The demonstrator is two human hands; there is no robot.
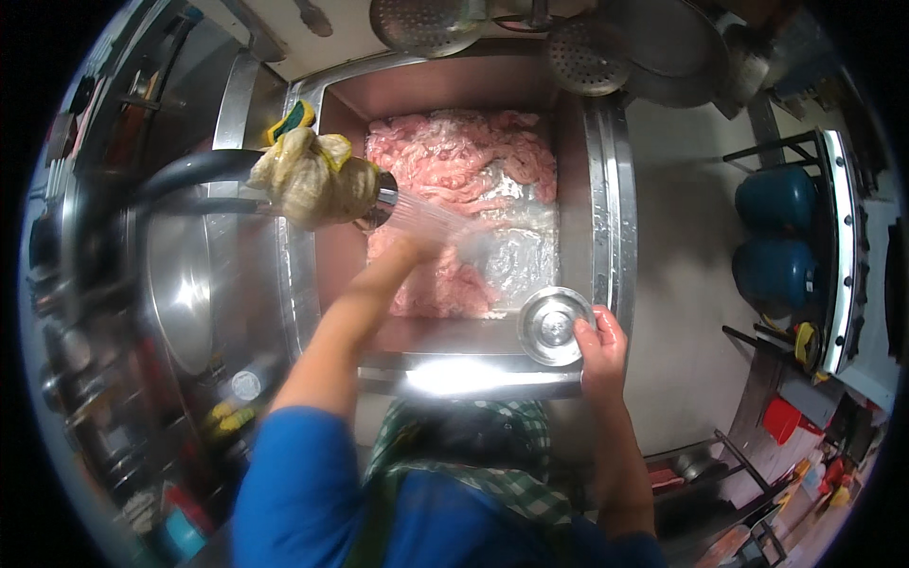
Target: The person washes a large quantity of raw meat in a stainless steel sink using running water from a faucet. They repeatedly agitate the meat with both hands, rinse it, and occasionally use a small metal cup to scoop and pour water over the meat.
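A deep stainless steel sink (612, 234) lies before me, with a heap of wet pink raw meat or offal (454, 160) along its back and left side. Clear water (522, 259) shows at the sink's lower right. My left hand (424, 248) reaches in over the meat, under the spray; it is blurred and its fingers are hidden. At the front right corner, my right hand (603, 348) grips the rim of a small round metal bowl (555, 326), tilted so its inside faces up. Water streams from a spray head (387, 199) with a wet cloth (312, 177) tied around its neck.
A yellow and green sponge (292, 122) sits behind the faucet. Perforated metal skimmers (588, 60) and a large pan (667, 39) hang beyond the sink. Two blue gas cylinders (775, 195) stand under a stove at right. A metal basin (181, 298) is at left.
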